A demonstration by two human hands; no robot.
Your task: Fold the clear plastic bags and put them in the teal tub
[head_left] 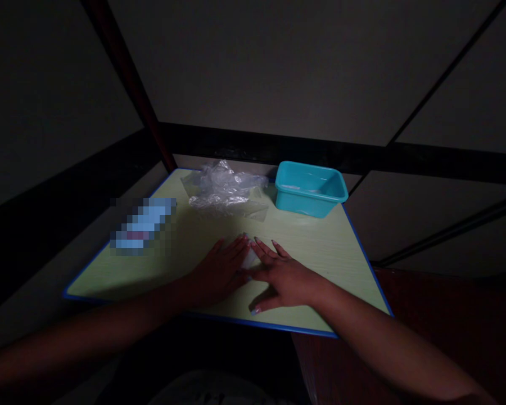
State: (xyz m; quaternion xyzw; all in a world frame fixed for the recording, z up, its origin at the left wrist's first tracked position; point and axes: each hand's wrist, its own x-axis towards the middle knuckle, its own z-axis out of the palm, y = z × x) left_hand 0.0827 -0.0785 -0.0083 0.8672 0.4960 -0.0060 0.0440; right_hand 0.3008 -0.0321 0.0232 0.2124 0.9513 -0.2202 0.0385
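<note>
Your left grip [219, 273] was open, fingers outstretched and slanting inward, and your right grip [284, 278] was open too, fingers fanned and thumb held wide. Neither was visibly closed around anything. In the narrow gap between them, on the counter [320, 247], lay a small pale, see-through piece [249, 259], hemmed in by the fingers of both. The strip of it that showed ran roughly away from you; your fingers covered its edges, so I could not tell its true long axis.

The counter had a pale green, wood-grained top with blue edging. Beyond your fingertips, crumpled clear plastic [223, 191] sprawled toward the far edge, with an open teal tub [310, 199] to its right at the far corner. A blurred-out blue object [145, 222] sat by the left edge. Around you the room was dim: panelled grey walls [257, 67], a dark band [236, 143] across them, and reddish floor [438, 320] at right.
</note>
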